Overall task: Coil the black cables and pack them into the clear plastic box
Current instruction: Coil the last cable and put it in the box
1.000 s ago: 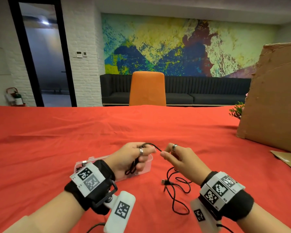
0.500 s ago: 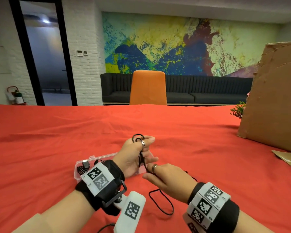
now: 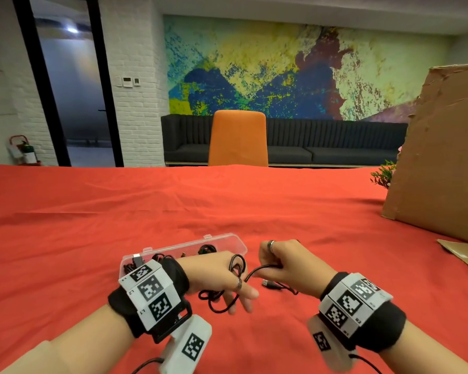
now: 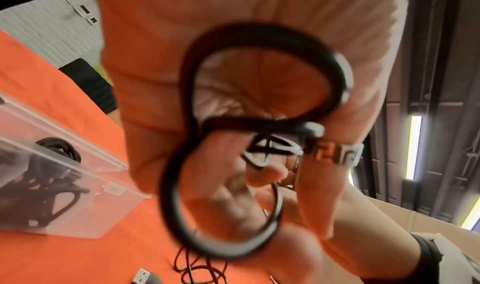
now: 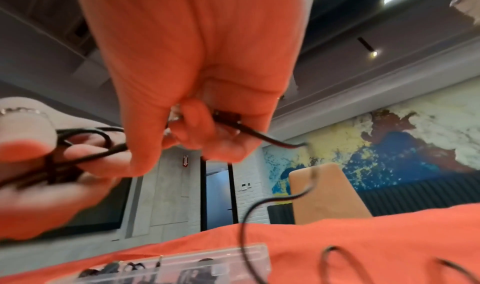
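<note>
My left hand (image 3: 214, 273) holds several loops of a black cable (image 3: 237, 261), the thumb pinching them against the fingers. The left wrist view shows the cable (image 4: 259, 28) as a figure-eight across the palm. Just to the right, my right hand (image 3: 284, 263) pinches the same cable's free length (image 5: 259, 136). Its tail runs down to a USB plug (image 3: 269, 284) lying on the cloth. The clear plastic box (image 3: 227, 240) lies open right behind my left wrist. Other coiled black cables (image 3: 206, 249) are inside it.
A red cloth (image 3: 92, 225) covers the table. A big cardboard box (image 3: 438, 163) stands at the right, with a flat cardboard piece (image 3: 465, 255) in front of it and a small plant (image 3: 384, 174) behind. An orange chair (image 3: 238, 139) stands at the far edge.
My right hand has come up from below the left hand to its right side, drawing the cable along. The left hand has dropped nearer the cloth, and the box now shows behind it.
</note>
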Action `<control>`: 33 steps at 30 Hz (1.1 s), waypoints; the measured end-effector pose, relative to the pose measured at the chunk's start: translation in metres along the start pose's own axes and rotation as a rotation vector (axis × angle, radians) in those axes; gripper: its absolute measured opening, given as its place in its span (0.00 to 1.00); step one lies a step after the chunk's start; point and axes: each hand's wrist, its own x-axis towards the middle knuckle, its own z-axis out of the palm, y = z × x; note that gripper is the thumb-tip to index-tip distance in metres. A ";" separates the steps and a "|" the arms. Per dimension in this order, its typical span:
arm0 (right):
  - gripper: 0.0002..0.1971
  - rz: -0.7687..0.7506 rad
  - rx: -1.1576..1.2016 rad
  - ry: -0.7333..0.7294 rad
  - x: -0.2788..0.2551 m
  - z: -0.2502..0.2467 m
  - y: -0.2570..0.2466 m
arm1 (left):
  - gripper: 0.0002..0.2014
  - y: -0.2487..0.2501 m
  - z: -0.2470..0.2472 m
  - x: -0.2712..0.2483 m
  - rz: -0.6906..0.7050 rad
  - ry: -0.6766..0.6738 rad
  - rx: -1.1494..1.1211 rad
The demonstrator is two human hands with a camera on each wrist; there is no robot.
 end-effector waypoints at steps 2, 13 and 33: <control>0.17 0.025 -0.044 0.038 -0.003 -0.002 0.005 | 0.09 -0.005 -0.002 -0.001 0.020 0.098 -0.057; 0.27 -0.072 -0.401 0.029 -0.019 0.030 -0.014 | 0.19 -0.012 0.001 0.020 0.188 0.370 -0.717; 0.28 -0.063 -0.348 0.230 0.004 0.009 0.019 | 0.12 -0.005 0.001 0.002 0.049 -0.009 -0.408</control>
